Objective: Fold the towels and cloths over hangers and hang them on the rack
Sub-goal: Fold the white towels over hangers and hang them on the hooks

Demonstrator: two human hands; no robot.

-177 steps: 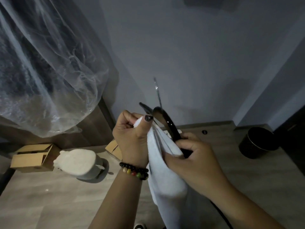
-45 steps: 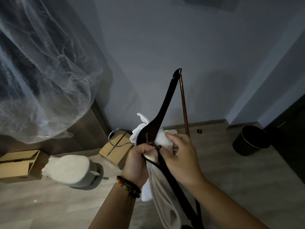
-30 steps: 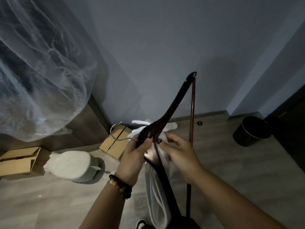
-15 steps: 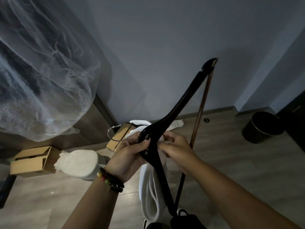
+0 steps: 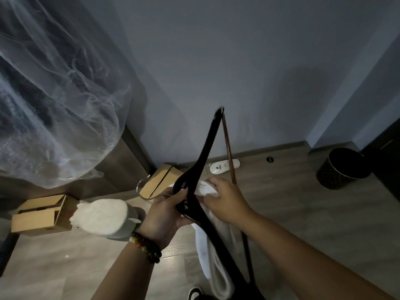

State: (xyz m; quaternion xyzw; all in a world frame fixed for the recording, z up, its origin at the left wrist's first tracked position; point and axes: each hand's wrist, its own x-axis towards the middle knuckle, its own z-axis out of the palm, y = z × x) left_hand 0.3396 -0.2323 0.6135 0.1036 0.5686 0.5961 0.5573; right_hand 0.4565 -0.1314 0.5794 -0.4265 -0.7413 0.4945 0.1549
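Left grip (image 5: 166,210) clasps the dark hanger (image 5: 202,161) at its centre; right grip (image 5: 225,199) pinches the white towel (image 5: 213,252) beside it. Hanger's long axis runs steeply upward, towel draped below.

dark hanger (image 5: 195,187): light letters on neck, near left hand (image 5: 166,213), only "k" at end readable, rest hidden or blurred. white slipper (image 5: 224,166) on floor by wall: small dark logo mark on it, too small to read. no other readable text.
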